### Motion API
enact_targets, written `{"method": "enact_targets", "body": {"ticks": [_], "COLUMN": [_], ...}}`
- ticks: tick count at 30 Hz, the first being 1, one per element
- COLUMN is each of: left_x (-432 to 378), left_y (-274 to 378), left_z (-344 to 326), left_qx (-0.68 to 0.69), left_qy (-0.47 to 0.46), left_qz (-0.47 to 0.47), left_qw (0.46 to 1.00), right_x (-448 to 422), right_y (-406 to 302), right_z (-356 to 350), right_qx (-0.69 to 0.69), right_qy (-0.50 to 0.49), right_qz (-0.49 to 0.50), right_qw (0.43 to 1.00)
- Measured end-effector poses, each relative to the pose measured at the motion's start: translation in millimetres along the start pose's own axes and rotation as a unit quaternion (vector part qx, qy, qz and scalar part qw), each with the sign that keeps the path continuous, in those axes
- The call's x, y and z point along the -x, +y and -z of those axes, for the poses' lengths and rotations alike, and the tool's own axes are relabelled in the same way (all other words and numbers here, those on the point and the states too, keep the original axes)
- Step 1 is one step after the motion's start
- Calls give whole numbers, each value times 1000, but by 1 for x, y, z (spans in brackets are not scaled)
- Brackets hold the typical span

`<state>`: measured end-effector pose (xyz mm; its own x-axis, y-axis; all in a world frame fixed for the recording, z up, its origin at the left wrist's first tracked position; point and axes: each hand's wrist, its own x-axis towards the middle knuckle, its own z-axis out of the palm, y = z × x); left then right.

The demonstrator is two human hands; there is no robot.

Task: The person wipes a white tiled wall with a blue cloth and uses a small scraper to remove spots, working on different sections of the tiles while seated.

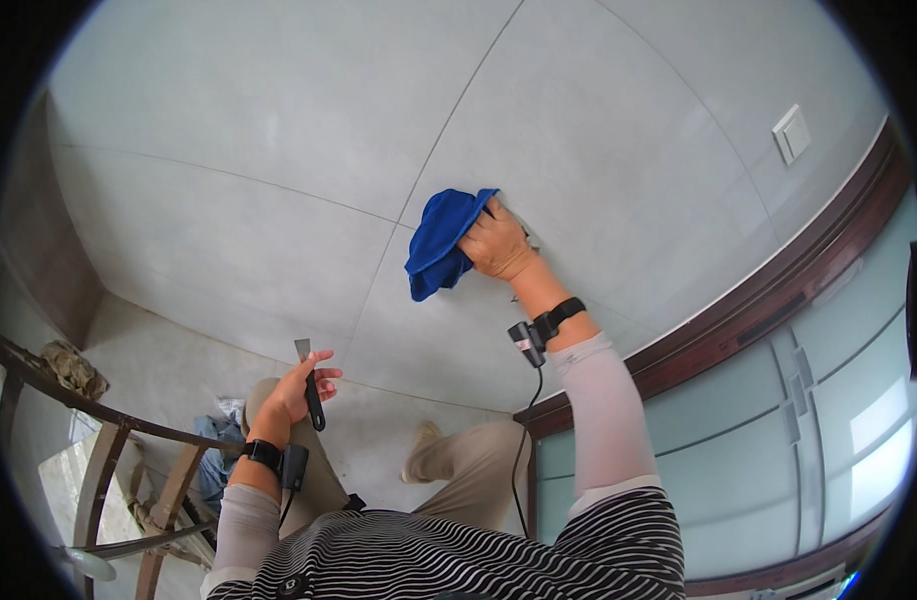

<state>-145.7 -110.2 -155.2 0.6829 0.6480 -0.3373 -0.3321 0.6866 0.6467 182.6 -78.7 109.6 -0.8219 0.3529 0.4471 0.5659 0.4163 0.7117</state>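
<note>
My right hand (496, 244) grips a bunched blue cloth (445, 238) against the large grey wall tiles (293, 240), just right of where the joints cross. Beside that wrist, a small fitting or hole in the wall (532, 238) is mostly hidden by the hand. Lower down and to the left, my left hand (293, 390) holds a scraper (313, 394) by its black handle. The scraper's short metal blade points up, and some fingers of that hand are stretched out. A gap separates the blade from the cloth.
A white wall switch (792, 135) sits at upper right. A door with frosted glass panels (721, 442) and a dark wooden frame (728, 307) is at right. At left stand a wooden frame with rungs (102, 472), a crumpled brown cloth (74, 367) and blue fabric (217, 450).
</note>
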Motion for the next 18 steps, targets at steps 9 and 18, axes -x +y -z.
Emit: {"method": "enact_targets", "body": {"ticks": [9,18], "left_x": [1,-11], "left_y": [3,-5], "left_z": [4,4], "left_qx": [21,-21], "left_qy": [3,13], "left_qz": [8,29], "left_qw": [1000,999], "right_x": [-129,-164], "right_y": [159,102], "right_z": [97,55], "right_qx": [280,221], "right_qy": [73,74], "right_qz": [-197,-98], "right_qw": [937,967]}}
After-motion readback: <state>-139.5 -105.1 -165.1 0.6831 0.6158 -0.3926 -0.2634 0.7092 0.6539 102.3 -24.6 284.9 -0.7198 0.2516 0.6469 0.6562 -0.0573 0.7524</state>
